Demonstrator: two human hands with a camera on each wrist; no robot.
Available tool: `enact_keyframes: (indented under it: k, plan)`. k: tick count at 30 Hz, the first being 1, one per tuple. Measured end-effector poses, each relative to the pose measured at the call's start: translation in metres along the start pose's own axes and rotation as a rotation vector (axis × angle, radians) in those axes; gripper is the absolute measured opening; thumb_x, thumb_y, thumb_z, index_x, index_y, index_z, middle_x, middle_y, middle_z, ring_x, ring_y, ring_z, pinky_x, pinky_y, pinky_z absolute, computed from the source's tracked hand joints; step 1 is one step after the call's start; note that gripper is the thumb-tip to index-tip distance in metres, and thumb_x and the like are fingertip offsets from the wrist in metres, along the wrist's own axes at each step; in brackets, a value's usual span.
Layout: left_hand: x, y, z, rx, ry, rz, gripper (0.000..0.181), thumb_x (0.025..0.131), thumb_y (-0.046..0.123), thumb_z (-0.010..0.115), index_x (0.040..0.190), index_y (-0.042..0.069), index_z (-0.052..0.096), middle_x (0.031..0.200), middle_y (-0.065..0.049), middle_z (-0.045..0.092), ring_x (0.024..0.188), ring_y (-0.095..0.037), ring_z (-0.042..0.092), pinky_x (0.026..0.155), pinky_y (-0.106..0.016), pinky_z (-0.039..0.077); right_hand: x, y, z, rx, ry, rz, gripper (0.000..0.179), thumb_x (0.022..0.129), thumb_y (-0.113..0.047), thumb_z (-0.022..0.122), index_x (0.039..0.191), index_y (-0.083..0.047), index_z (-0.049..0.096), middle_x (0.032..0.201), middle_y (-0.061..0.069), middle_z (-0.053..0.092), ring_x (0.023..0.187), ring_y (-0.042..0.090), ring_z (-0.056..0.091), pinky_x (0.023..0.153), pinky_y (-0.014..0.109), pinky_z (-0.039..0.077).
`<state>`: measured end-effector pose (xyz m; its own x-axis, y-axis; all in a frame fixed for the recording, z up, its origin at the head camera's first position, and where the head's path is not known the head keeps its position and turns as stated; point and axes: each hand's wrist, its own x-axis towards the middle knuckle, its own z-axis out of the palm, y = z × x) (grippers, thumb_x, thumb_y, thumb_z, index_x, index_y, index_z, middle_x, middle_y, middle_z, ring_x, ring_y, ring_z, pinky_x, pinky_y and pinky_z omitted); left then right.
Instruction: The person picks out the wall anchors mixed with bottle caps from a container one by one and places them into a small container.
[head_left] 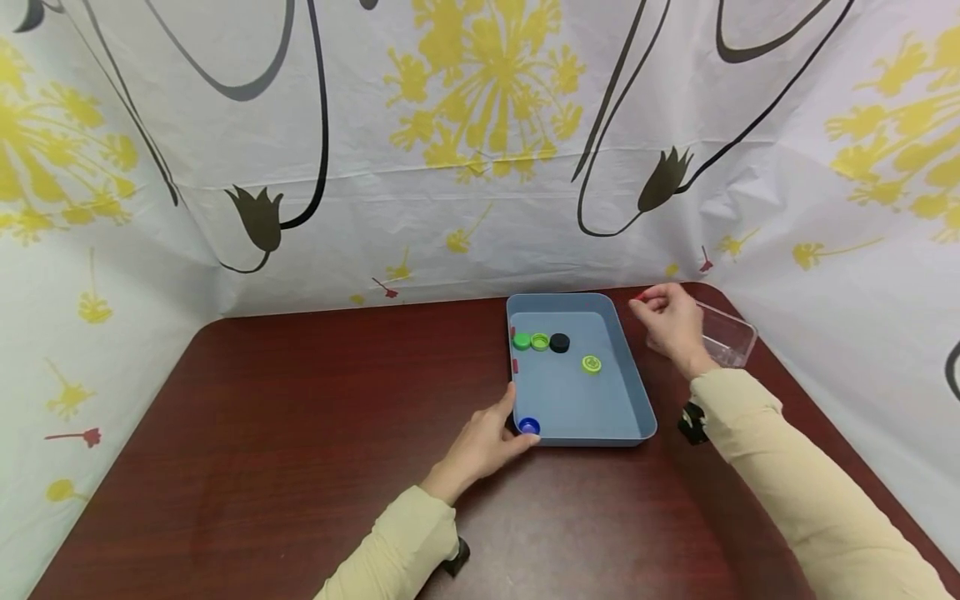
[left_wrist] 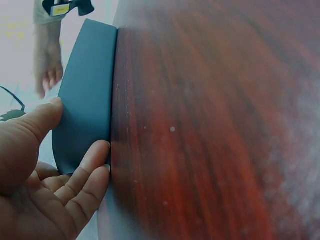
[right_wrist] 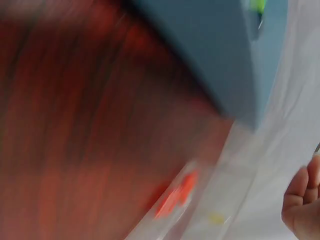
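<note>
A blue-grey tray (head_left: 585, 408) lies on the table. My left hand (head_left: 480, 442) grips its near left corner, thumb on the near wall and fingers round the side, as the left wrist view also shows. Inside it a green cap (head_left: 522, 342), a yellow-green cap (head_left: 540, 342) and a black cap (head_left: 559, 342) form a row. Another yellow-green cap (head_left: 592, 364) lies to their right, and a blue cap (head_left: 529, 427) sits in the corner by my left thumb. My right hand (head_left: 671, 321) pinches a small red piece (head_left: 640, 296) beyond the tray's right side, its exact kind unclear.
A clear plastic box (head_left: 731, 333) stands right of the tray, partly behind my right hand. Blurred orange-red pieces (right_wrist: 177, 195) show at the box in the right wrist view. Two small red marks (head_left: 515, 366) line the tray's left wall. A patterned sheet (head_left: 450, 225) hangs behind the table.
</note>
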<state>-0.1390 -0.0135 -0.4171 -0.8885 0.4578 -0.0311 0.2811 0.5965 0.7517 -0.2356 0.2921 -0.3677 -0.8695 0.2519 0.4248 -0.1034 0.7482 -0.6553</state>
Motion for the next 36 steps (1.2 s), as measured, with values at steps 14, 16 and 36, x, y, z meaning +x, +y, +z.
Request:
enact_keyframes:
  k: [14, 16, 36]
  plan:
    - [0.0, 0.001, 0.0, 0.001, -0.008, -0.007, 0.085, 0.087, 0.037, 0.066, 0.151, 0.007, 0.018, 0.103, -0.009, 0.06, 0.065, -0.003, 0.056, 0.062, -0.022, 0.045, -0.011, 0.061, -0.031, -0.132, 0.1, 0.15, 0.03, 0.086, -0.021, 0.066, 0.1, 0.004, 0.059, 0.081, 0.014, 0.059, 0.068, 0.01, 0.046, 0.073, 0.035, 0.036]
    - [0.001, 0.001, 0.0, 0.001, -0.008, -0.009, 0.086, 0.087, 0.038, 0.066, 0.151, 0.007, 0.018, 0.103, -0.008, 0.06, 0.065, -0.003, 0.056, 0.062, -0.022, 0.045, -0.012, 0.063, -0.03, -0.125, 0.104, 0.14, 0.03, 0.085, -0.02, 0.067, 0.099, 0.005, 0.059, 0.08, 0.015, 0.058, 0.072, 0.019, 0.048, 0.081, 0.04, 0.036]
    - [0.001, 0.0, 0.001, 0.008, -0.007, -0.001, 0.084, 0.088, 0.036, 0.066, 0.151, 0.007, 0.018, 0.104, -0.008, 0.06, 0.065, -0.002, 0.055, 0.063, -0.022, 0.045, -0.016, 0.062, -0.03, -0.126, 0.073, 0.162, 0.03, 0.087, -0.02, 0.066, 0.1, 0.005, 0.057, 0.083, 0.016, 0.057, 0.076, 0.022, 0.049, 0.074, 0.036, 0.034]
